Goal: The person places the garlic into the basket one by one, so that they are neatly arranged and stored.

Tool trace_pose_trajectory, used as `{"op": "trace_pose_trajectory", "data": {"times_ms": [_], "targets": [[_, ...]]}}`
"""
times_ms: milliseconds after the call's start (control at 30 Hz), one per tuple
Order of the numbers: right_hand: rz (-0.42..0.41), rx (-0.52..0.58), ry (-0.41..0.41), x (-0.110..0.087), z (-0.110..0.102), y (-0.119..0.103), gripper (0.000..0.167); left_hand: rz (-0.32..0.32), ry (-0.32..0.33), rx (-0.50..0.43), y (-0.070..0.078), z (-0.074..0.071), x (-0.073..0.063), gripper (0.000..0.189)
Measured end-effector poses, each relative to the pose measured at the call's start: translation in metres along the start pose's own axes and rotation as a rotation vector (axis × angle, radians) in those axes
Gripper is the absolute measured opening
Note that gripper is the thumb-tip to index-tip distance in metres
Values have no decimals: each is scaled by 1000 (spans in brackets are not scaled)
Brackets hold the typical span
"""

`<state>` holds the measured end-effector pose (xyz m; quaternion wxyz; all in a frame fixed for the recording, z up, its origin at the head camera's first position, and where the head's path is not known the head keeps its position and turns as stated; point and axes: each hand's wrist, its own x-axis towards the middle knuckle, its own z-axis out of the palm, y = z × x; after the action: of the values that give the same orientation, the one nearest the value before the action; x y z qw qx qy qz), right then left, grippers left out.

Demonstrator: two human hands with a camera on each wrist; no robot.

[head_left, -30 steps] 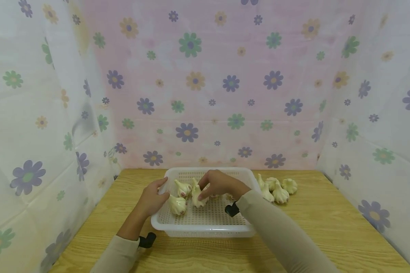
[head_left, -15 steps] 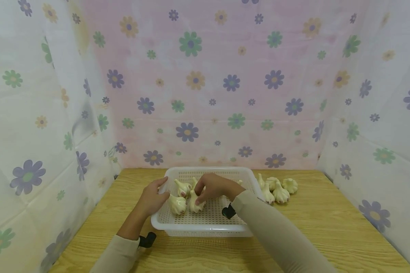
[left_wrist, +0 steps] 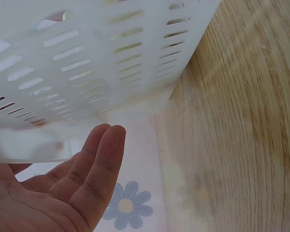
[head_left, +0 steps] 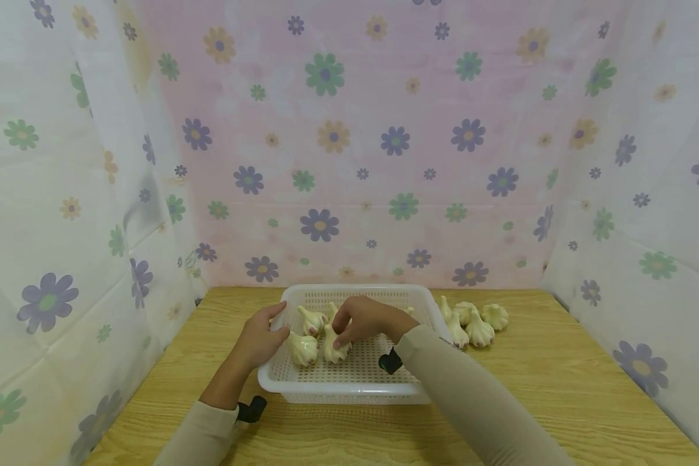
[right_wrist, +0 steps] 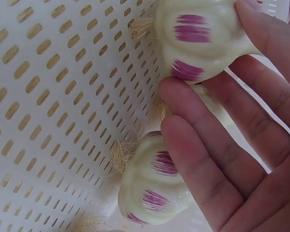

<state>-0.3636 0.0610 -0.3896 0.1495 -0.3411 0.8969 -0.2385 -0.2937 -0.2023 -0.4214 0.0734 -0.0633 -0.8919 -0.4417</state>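
Note:
A white slotted plastic basket (head_left: 349,388) stands on the table. My left hand (head_left: 261,340) holds its left rim, the thumb over the edge; in the left wrist view the fingers (left_wrist: 99,166) lie along the outer side. Inside the basket, my right hand (head_left: 366,318) pinches a garlic bulb (head_left: 333,351) between thumb and fingers. In the right wrist view this bulb (right_wrist: 198,36) has purple streaks and a root tuft, with another bulb (right_wrist: 152,186) beyond the fingers. Two bulbs, one farther back (head_left: 312,321) and one nearer (head_left: 303,350), lie left of it. Others are partly hidden behind the right hand.
Several more garlic bulbs (head_left: 479,330) lie in a group on the wooden table (head_left: 559,388), just right of the basket. Flower-patterned sheets (head_left: 355,194) hang behind and on both sides. My right forearm crosses the basket's front right corner.
Over the first half second, my right hand shifted the pinched bulb slightly left and nearer to me in the basket. Since then it has stayed almost still. The left hand kept its place.

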Motion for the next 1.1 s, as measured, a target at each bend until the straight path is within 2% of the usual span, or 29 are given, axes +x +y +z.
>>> {"op": "trace_pose_trajectory", "data": {"times_ms": [133,433,633,833,1100], "targets": [[30,47,-12,-1,0,-3,12,1,3,7,-1,1,1,64],[46,65,-11,-1,3,-1,15,-9,-3,8,-2,1,0,64],[52,59,-10,-1,2,0,22,-9,1,6,-2,0,-1,64],[38,39,-3,-1,0,0,19,-5,10,8,-2,0,0,64],[22,23,38,-7,-13,2,39,0,10,-13,-1,2,1,64]]}}
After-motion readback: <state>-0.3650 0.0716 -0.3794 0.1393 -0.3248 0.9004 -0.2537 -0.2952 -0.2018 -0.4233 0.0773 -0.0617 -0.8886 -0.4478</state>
